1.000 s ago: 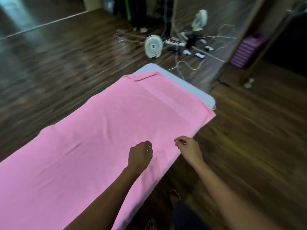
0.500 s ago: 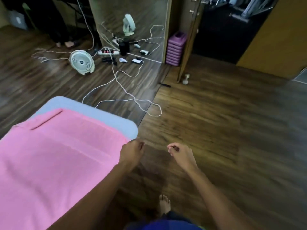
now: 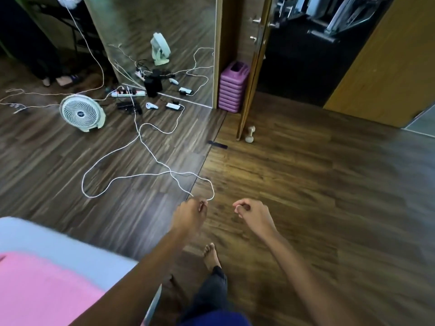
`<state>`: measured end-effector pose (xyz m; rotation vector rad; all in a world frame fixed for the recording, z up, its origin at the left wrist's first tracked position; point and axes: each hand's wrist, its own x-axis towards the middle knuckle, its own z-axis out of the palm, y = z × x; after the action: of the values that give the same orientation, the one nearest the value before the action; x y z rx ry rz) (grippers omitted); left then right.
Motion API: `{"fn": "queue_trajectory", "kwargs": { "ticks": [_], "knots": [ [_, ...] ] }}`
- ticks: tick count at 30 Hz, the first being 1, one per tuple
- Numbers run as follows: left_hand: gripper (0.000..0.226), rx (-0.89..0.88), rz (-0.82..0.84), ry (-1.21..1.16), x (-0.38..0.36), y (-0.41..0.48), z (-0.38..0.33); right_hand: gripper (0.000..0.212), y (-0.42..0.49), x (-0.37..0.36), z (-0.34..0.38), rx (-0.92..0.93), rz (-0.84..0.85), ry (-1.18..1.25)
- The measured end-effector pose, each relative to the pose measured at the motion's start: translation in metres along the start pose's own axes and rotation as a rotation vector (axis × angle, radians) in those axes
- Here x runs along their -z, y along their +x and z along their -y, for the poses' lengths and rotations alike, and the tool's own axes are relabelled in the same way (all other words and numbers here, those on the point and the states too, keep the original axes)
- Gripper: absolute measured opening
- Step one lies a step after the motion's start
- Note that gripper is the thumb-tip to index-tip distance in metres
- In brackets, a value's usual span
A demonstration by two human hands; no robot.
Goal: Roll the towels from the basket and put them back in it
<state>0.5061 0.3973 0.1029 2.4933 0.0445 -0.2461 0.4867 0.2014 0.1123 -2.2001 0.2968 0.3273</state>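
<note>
Pink towel (image 3: 42, 292) lying flat on a pale padded surface (image 3: 58, 236), left hand (image 3: 189, 214) and right hand (image 3: 253, 212) held out beyond the surface over the wooden floor (image 3: 306, 196), both loosely curled with nothing in them, white cable (image 3: 141, 175) and fan (image 3: 80, 112) on the floor farther beyond the surface

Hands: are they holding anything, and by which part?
Nothing. The left hand and right hand are loosely curled and empty; the white cable lies on the floor beyond them.
</note>
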Motion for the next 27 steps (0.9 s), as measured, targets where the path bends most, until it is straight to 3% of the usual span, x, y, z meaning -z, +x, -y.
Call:
{"fn": "queue_trajectory", "kwargs": {
  "ticks": [7,13,16,21,27],
  "knots": [
    [0.019,0.017,-0.053,0.014,0.054,0.165,-0.002,0.017,0.166,0.009,0.092,0.029,0.032,-0.027],
    [0.022,0.196,-0.225,-0.040,0.122,0.247,0.059,0.010,0.287,-0.056,0.189,0.166,0.202,-0.102],
    [0.022,0.373,-0.330,-0.073,0.155,0.264,0.113,0.012,0.334,-0.110,0.248,0.280,0.338,-0.152],
    [0.022,0.745,-0.568,-0.155,0.202,0.248,0.197,0.014,0.376,-0.225,0.341,0.502,0.714,-0.303],
    [0.021,1.196,-0.876,-0.268,0.220,0.153,0.246,0.016,0.316,-0.356,0.429,0.862,1.143,-0.532]
  ]
}}
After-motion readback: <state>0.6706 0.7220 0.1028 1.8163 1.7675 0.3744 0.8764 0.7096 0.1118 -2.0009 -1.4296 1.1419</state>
